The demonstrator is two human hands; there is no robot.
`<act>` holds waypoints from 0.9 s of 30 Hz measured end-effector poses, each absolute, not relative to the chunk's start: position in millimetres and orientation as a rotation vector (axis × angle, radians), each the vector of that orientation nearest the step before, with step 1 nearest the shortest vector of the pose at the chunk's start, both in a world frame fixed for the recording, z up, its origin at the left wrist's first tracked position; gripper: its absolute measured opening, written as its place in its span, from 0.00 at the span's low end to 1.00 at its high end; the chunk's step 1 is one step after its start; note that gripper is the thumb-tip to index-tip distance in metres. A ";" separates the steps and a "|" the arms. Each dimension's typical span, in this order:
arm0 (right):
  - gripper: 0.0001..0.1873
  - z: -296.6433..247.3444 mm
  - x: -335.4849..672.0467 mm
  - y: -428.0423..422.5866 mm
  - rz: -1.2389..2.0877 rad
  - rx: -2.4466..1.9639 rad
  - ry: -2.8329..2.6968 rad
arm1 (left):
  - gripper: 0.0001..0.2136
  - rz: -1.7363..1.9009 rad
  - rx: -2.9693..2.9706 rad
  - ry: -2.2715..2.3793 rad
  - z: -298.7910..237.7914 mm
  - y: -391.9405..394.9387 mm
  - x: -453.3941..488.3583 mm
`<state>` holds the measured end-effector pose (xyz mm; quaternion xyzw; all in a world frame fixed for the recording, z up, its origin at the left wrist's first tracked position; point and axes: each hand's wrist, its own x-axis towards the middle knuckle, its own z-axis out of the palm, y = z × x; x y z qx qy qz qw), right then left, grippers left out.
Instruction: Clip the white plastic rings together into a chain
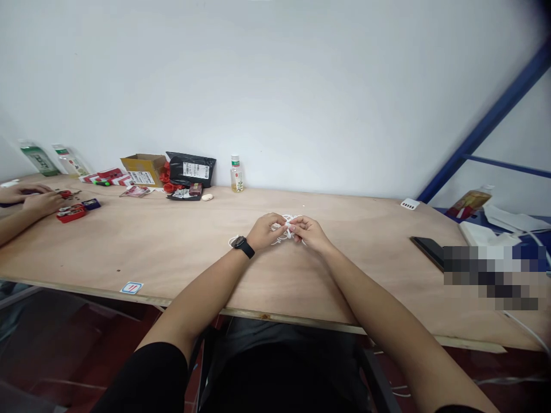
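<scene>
My left hand (263, 232) and my right hand (310, 234) are close together above the plywood table (172, 246). Both pinch a loosely looped white cord (286, 225), which is knotted or woven into several loops. My fingers hide part of it, and its exact form cannot be made out. A short end of the cord (233, 242) lies on the table beyond my left wrist. That wrist wears a black smartwatch (243, 246).
At the far left, a co-worker's hands (38, 200) work near red and blue small boxes (71, 213). A cardboard box (143, 169), black parcel (191, 169) and small bottle (236, 175) stand along the wall. A black phone (426, 251) lies at the right.
</scene>
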<state>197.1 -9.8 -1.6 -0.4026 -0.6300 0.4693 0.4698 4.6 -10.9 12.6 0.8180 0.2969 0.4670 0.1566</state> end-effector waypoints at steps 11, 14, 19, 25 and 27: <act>0.08 1.1 249.8 7.4 0.415 -1.520 -2.007 | 0.05 0.624 2.464 1.812 21.6 16.9 -49.0; 0.07 -0.7 247.3 6.0 0.466 -1.529 -2.121 | 0.07 0.390 2.407 1.913 17.0 22.0 -57.6; 0.05 -1.5 239.6 4.5 0.389 -1.495 -2.246 | 0.08 0.192 2.312 1.925 10.7 23.5 -57.7; 0.04 2.4 234.9 2.4 0.354 -1.410 -2.145 | 0.07 0.696 2.401 1.851 13.3 16.8 -41.1; 0.05 3.7 233.7 3.0 0.413 -1.395 -1.999 | 0.08 0.834 2.436 1.697 14.4 12.1 -32.6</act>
